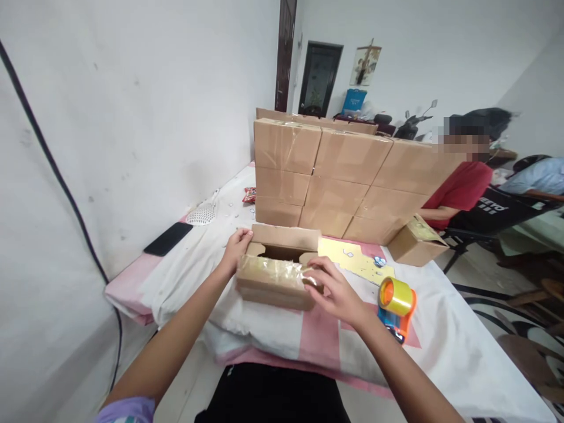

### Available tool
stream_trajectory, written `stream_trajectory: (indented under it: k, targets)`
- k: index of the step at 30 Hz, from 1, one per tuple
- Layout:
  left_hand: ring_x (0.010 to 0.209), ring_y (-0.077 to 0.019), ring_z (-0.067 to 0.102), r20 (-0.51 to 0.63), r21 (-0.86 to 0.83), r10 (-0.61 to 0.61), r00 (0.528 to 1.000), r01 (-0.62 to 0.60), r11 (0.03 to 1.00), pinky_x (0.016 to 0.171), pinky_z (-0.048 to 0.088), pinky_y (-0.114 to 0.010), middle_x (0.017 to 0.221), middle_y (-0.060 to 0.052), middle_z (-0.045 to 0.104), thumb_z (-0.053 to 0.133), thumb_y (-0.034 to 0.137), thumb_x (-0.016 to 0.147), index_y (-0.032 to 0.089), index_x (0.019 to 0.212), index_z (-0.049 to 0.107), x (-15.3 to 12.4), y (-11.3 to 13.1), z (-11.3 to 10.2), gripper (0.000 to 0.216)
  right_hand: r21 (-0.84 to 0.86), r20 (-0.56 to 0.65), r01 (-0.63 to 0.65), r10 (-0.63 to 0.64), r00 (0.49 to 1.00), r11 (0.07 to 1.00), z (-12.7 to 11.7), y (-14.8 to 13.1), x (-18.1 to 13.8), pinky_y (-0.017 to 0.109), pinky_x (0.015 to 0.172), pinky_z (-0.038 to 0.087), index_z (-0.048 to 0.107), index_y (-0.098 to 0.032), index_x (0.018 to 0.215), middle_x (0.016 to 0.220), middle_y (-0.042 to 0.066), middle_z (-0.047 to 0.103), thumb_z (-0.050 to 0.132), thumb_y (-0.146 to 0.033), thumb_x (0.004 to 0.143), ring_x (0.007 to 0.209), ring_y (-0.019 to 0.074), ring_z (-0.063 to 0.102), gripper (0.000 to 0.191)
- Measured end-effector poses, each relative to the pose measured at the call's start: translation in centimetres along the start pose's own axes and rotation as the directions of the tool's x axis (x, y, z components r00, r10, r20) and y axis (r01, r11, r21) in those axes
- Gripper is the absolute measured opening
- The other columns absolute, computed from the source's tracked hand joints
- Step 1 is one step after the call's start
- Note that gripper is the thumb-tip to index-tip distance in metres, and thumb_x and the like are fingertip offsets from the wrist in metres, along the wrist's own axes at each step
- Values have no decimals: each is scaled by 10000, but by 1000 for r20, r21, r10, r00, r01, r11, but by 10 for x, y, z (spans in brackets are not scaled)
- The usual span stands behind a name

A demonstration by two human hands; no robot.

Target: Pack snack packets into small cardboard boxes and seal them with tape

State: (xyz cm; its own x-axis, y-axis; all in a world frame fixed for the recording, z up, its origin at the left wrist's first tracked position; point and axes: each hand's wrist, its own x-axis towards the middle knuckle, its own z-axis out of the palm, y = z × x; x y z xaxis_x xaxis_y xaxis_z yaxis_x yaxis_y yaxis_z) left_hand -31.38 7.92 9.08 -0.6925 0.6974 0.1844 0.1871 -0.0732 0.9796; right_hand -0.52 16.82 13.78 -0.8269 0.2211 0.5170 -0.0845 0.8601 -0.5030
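Observation:
In front of me on the cloth-covered table stands a small cardboard box (275, 294), its top partly open and its back flap raised. Clear packing tape (273, 268) is stuck along the front flap. My left hand (238, 249) grips the box's left back corner, thumb and fingers at the raised flap. Against the right front end rests my right hand (330, 289), fingers bent and somewhat apart, touching the tape and the flap. The box's inside looks dark. To the right lies an orange and blue tape dispenser (399, 305) with a yellowish tape roll.
Stacked taped boxes (339, 176) form a wall behind the work area. Another box (416, 241) stands at the right edge, near a person in a red shirt (458, 191). A yellow sheet (352, 258), a black phone-like slab (168, 238) and a red packet (249, 195) lie on the table (458, 341).

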Motion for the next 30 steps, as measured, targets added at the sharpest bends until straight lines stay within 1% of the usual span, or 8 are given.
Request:
stream_trajectory:
  k: [4,7,10,14,17,19,24,30]
  targets:
    - [706,-196,604,83,90,8,997,-15,996,665,467,-300,727,-25,670,649,643,736,186,766,643,13,0,9,458,295,3,136,-144,990,946,-1,-28,-18,435,909,602,540,-267,1370,1208,127,635,534,-334,1028,1090,248,668,348]
    - [717,-226,641,120,172,19,993,-39,984,680,481,-325,748,-51,705,633,581,769,172,822,678,12,7,12,414,489,136,8,-85,987,872,-10,-42,-14,351,746,609,554,-227,1360,1012,87,714,435,-411,1071,835,188,711,364]
    - [865,-264,686,104,257,62,993,-87,963,798,495,-360,939,-85,752,651,514,802,178,1053,686,2,23,10,420,219,218,-80,31,976,972,-18,-44,3,337,737,555,653,-219,1197,923,66,717,404,-287,1075,824,181,672,285]
    - [1161,-361,649,223,454,106,969,-200,868,930,481,-390,1428,-168,606,832,486,641,198,1358,587,-21,45,8,810,-193,372,100,-21,928,976,-15,-35,25,542,988,421,693,-213,1005,967,96,732,557,-286,1000,1230,334,528,155]
    - [1187,-428,642,340,618,-27,940,-201,760,905,502,-401,1549,-240,475,848,381,559,144,1456,510,-30,52,6,987,-245,448,163,-38,893,956,-6,-28,30,560,993,366,626,-209,765,749,59,674,609,-353,975,1087,310,557,256]
    - [1201,-409,640,365,584,-109,924,-136,800,876,514,-379,1534,-215,509,769,343,622,156,1431,552,-27,54,-1,858,-247,389,181,-73,918,952,-5,-24,27,511,931,378,555,-209,669,673,34,598,606,-375,972,934,264,546,350]
    - [1094,-278,684,354,196,-295,888,237,951,677,506,-288,1494,-85,588,589,342,765,304,1479,537,-15,43,-43,717,-131,-3,154,-155,988,979,-16,-8,-8,483,888,394,579,-228,764,726,42,570,449,-318,1021,922,264,528,302]
    - [1213,-307,643,417,4,-392,820,430,903,924,509,-353,1420,-82,655,741,535,781,275,1452,554,-37,-12,-65,744,-36,-265,22,-31,964,999,2,17,-80,595,1031,388,657,-238,1078,1246,128,671,402,-635,1003,1312,390,456,477]
